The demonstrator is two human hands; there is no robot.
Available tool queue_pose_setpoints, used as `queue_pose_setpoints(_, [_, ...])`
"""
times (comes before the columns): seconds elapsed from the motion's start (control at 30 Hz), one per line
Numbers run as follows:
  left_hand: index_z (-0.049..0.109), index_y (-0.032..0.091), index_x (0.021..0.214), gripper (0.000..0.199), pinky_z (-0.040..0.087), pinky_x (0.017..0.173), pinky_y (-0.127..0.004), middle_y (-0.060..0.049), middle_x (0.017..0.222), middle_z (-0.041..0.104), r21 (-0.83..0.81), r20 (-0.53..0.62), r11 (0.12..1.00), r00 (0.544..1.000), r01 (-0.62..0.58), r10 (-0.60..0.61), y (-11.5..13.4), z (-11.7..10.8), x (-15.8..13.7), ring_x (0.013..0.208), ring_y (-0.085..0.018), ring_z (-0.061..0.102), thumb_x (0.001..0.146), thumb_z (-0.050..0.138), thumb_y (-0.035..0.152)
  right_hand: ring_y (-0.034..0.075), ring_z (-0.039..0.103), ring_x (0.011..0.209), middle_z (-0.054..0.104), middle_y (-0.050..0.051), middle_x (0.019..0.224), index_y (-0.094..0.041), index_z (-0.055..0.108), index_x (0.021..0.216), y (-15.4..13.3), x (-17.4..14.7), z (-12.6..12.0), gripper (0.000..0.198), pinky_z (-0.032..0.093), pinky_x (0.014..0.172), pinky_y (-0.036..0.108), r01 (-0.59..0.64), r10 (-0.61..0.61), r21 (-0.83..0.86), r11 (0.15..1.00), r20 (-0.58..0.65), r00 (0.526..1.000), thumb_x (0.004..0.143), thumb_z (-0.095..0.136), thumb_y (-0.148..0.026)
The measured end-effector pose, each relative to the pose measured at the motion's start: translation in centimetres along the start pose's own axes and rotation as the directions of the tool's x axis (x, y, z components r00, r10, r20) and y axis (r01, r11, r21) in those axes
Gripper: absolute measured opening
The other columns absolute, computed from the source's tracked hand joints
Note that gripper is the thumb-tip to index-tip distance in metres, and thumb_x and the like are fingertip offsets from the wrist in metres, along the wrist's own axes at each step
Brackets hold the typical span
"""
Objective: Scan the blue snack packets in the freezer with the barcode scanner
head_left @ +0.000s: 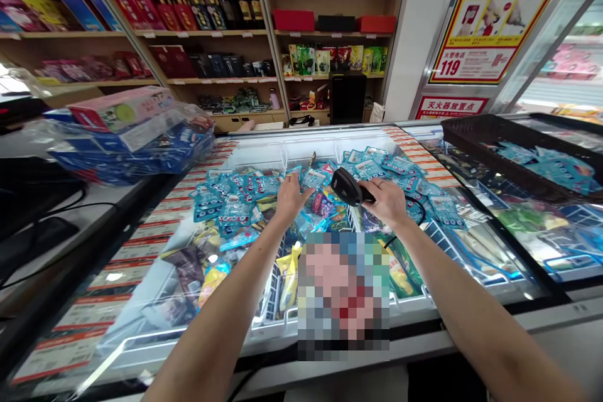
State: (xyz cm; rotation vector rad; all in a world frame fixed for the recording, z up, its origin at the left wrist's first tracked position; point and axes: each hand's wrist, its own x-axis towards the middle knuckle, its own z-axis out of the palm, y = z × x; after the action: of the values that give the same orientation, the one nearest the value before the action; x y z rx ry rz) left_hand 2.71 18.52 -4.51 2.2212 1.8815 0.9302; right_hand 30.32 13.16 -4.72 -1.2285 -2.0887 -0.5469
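Note:
My right hand (386, 201) is wrapped round the handle of a black barcode scanner (346, 187), whose head points left. Opposite it, my left hand (289, 198) has its thumb and fingers at the edges of a small blue snack packet (311, 178), its printed back facing up. Many like blue packets (235, 185) lie in a loose heap left of my left hand. A second heap of blue packets (377, 166) spreads behind and right of the scanner. All of them rest on the glass top of a chest freezer (311, 138).
Through the glass show wire baskets and bagged frozen goods (214, 279). A dark crate (532, 154) with more blue packets stands at right. Plastic-wrapped boxes (127, 132) are stacked at left. Stocked shelves (202, 31) line the back. The scanner's cable (417, 204) trails by my right wrist.

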Motion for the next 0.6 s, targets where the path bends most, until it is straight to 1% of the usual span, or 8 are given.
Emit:
queue_pose_setpoints(0.07, [0.037, 0.014, 0.133, 0.067, 0.039, 0.097, -0.042, -0.015, 0.120, 0.054, -0.074, 0.024, 0.997, 0.999, -0.037, 0.038, 0.0, -0.6, -0.8, 0.115, -0.027, 0.049, 0.075, 0.063, 0.036, 0.020, 0.057, 0.084, 0.064, 0.005, 0.091, -0.024, 0.060, 0.113, 0.0, -0.1, -0.1, 0.031, 0.036, 0.073, 0.029, 0.010, -0.010, 0.004, 1.000, -0.004, 1.000, 0.083, 0.059, -0.034])
queue_pose_setpoints(0.1, [0.036, 0.015, 0.134, 0.067, 0.039, 0.098, -0.041, -0.014, 0.122, 0.054, -0.114, 0.000, 0.991, 0.998, -0.070, 0.070, 0.1, -0.9, -1.3, 0.116, -0.026, 0.049, 0.075, 0.062, 0.033, 0.020, 0.057, 0.083, 0.065, 0.005, 0.092, -0.024, 0.060, 0.113, 0.0, -0.1, -0.1, 0.032, 0.036, 0.073, 0.029, 0.014, -0.014, 0.006, 1.000, -0.003, 1.000, 0.082, 0.059, -0.034])
queue_pose_setpoints(0.17, [0.035, 0.019, 0.135, 0.065, 0.039, 0.098, -0.039, -0.012, 0.126, 0.051, -0.179, -0.093, 0.976, 0.990, -0.125, 0.110, 0.2, -1.3, -2.0, 0.118, -0.024, 0.047, 0.075, 0.060, 0.027, 0.020, 0.057, 0.083, 0.065, 0.005, 0.092, -0.024, 0.060, 0.113, 0.0, -0.1, -0.3, 0.032, 0.036, 0.074, 0.030, 0.027, -0.027, 0.010, 1.000, 0.006, 1.000, 0.082, 0.060, -0.034])
queue_pose_setpoints(0.23, [0.035, 0.022, 0.135, 0.062, 0.041, 0.094, -0.037, -0.010, 0.127, 0.050, -0.240, -0.178, 0.962, 0.980, -0.130, 0.088, 0.2, -1.6, -2.5, 0.116, -0.022, 0.048, 0.076, 0.056, 0.023, 0.020, 0.057, 0.083, 0.065, 0.005, 0.093, -0.024, 0.060, 0.113, 0.0, -0.2, -0.5, 0.033, 0.036, 0.074, 0.030, 0.053, -0.053, 0.016, 0.998, 0.022, 0.998, 0.082, 0.060, -0.034])
queue_pose_setpoints(0.3, [0.034, 0.022, 0.135, 0.062, 0.044, 0.088, -0.034, -0.010, 0.123, 0.053, -0.324, -0.212, 0.941, 0.977, -0.095, 0.026, 0.1, -1.6, -2.6, 0.109, -0.020, 0.052, 0.076, 0.054, 0.022, 0.020, 0.057, 0.084, 0.065, 0.005, 0.095, -0.024, 0.060, 0.114, -0.1, -0.2, -0.6, 0.034, 0.036, 0.075, 0.030, 0.079, -0.080, 0.020, 0.997, 0.038, 0.996, 0.082, 0.061, -0.034])
queue_pose_setpoints(0.37, [0.039, 0.022, 0.132, 0.057, 0.045, 0.083, -0.032, -0.008, 0.119, 0.057, -0.389, -0.205, 0.919, 0.979, -0.067, -0.015, -0.2, -1.5, -2.5, 0.100, -0.018, 0.056, 0.076, 0.053, 0.022, 0.020, 0.057, 0.086, 0.065, 0.006, 0.096, -0.024, 0.059, 0.115, -0.1, -0.2, -0.7, 0.035, 0.036, 0.075, 0.030, 0.102, -0.103, 0.020, 0.995, 0.053, 0.993, 0.081, 0.062, -0.034])
queue_pose_setpoints(0.47, [0.052, 0.023, 0.119, 0.043, 0.045, 0.075, -0.030, -0.005, 0.107, 0.061, -0.434, -0.165, 0.901, 0.985, -0.024, -0.053, -0.7, -1.2, -2.2, 0.086, -0.016, 0.058, 0.076, 0.053, 0.026, 0.020, 0.057, 0.088, 0.065, 0.006, 0.096, -0.023, 0.059, 0.115, -0.2, -0.2, -0.8, 0.036, 0.036, 0.076, 0.030, 0.129, -0.130, 0.016, 0.991, 0.068, 0.989, 0.081, 0.063, -0.034])
queue_pose_setpoints(0.6, [0.054, 0.021, 0.117, 0.042, 0.043, 0.061, -0.026, -0.001, 0.083, 0.061, -0.492, -0.096, 0.868, 0.986, 0.072, -0.136, -1.0, -0.9, -2.0, 0.065, -0.012, 0.053, 0.076, 0.054, 0.031, 0.020, 0.057, 0.090, 0.065, 0.006, 0.098, -0.022, 0.058, 0.115, -0.3, -0.2, -1.0, 0.036, 0.035, 0.076, 0.031, 0.148, -0.148, 0.007, 0.989, 0.076, 0.986, 0.081, 0.062, -0.033])
